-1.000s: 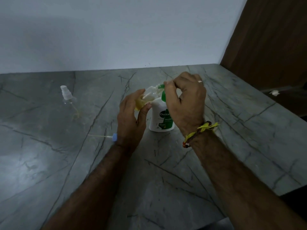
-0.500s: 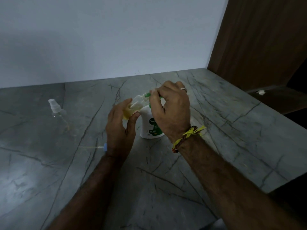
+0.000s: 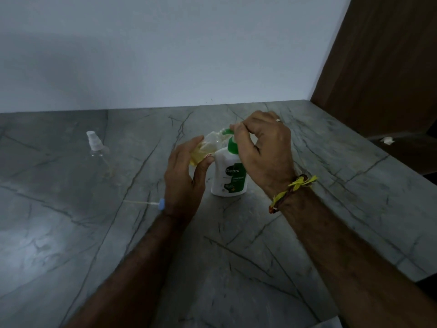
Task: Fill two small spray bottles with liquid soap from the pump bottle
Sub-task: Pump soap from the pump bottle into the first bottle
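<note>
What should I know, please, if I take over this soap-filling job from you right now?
Left hand holds a small spray bottle, tilted, its neck at the nozzle of the pump bottle; it is partly filled with yellow soap.
Right hand presses the green pump head.
Its blue sprayer cap lies on the table by the left wrist.
The second spray bottle stands capped at far left and looks empty.
Left: finish filling, cap it, then fill the second.

A white, green-topped pump bottle (image 3: 228, 178) stands upright; a tilted, part-filled spray bottle (image 3: 208, 146) meets its nozzle.
</note>
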